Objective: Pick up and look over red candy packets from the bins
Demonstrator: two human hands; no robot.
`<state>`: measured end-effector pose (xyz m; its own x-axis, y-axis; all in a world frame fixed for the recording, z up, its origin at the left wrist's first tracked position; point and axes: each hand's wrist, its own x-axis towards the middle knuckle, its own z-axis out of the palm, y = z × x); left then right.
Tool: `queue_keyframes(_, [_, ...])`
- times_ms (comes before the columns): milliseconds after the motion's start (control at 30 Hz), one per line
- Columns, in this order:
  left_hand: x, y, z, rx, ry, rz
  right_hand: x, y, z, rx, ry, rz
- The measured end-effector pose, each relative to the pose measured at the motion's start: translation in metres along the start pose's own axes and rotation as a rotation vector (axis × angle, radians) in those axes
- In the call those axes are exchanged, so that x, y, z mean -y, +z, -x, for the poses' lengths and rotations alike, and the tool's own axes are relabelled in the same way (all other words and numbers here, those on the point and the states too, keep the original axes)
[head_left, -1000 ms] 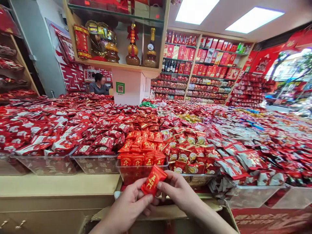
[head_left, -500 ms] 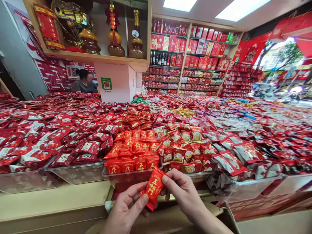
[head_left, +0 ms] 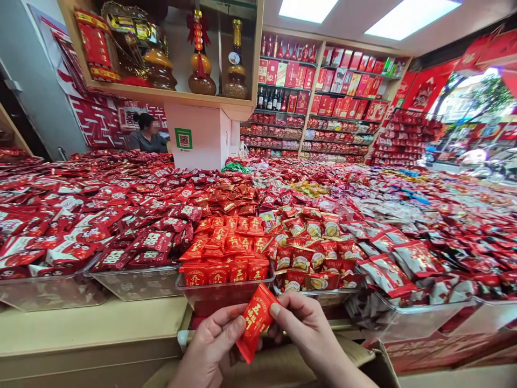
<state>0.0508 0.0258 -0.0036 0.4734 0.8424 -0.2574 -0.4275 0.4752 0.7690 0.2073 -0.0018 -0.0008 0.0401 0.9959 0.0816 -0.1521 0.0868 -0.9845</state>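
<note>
A red packet [head_left: 256, 319] with gold characters is held tilted between both hands, low in the middle of the view. My left hand [head_left: 216, 342] pinches its left edge, thumb on the front. The thumb of my right hand [head_left: 302, 328] presses its upper right edge, with the fingers curled behind. Just beyond the hands, a clear bin [head_left: 226, 293] holds similar red and gold packets [head_left: 236, 244], some standing upright along its front. To its right are red durian-pictured packets [head_left: 302, 258].
Dark red packets [head_left: 151, 241] fill a bin at left, red and white ones [head_left: 416, 256] at right. An open cardboard box [head_left: 363, 353] lies below the hands. A person [head_left: 148, 134] is behind the counter, near a cabinet [head_left: 161, 96] overhead.
The view has shifted a little, so the display sits slightly further right. Both hands still grip the packet, which now tilts more to the right and sits slightly lower.
</note>
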Motion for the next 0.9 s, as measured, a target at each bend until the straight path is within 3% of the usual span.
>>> queue_keyframes(100, [-0.003,-0.001,0.002,0.012,-0.083,0.036,0.005,-0.003,0.003,0.166,-0.094,-0.002])
queue_keyframes(200, [-0.003,-0.001,0.003,-0.010,-0.165,-0.031,0.007,-0.006,0.003,0.262,-0.218,0.207])
queue_keyframes(300, [0.001,0.001,0.004,0.016,-0.162,-0.154,0.002,-0.006,-0.001,0.154,-0.160,0.294])
queue_keyframes(367, [0.003,0.002,0.005,0.020,-0.058,-0.240,-0.002,-0.005,-0.004,0.067,-0.046,0.212])
queue_keyframes(500, [0.008,0.000,0.003,-0.015,0.101,-0.479,-0.003,-0.004,-0.008,0.041,0.039,0.128])
queue_keyframes(633, [0.009,-0.007,-0.002,0.072,0.060,-0.415,0.000,-0.003,-0.008,0.047,0.086,0.090])
queue_keyframes(900, [0.017,-0.008,-0.002,0.072,0.112,-0.371,-0.003,0.001,0.003,0.095,0.056,0.098])
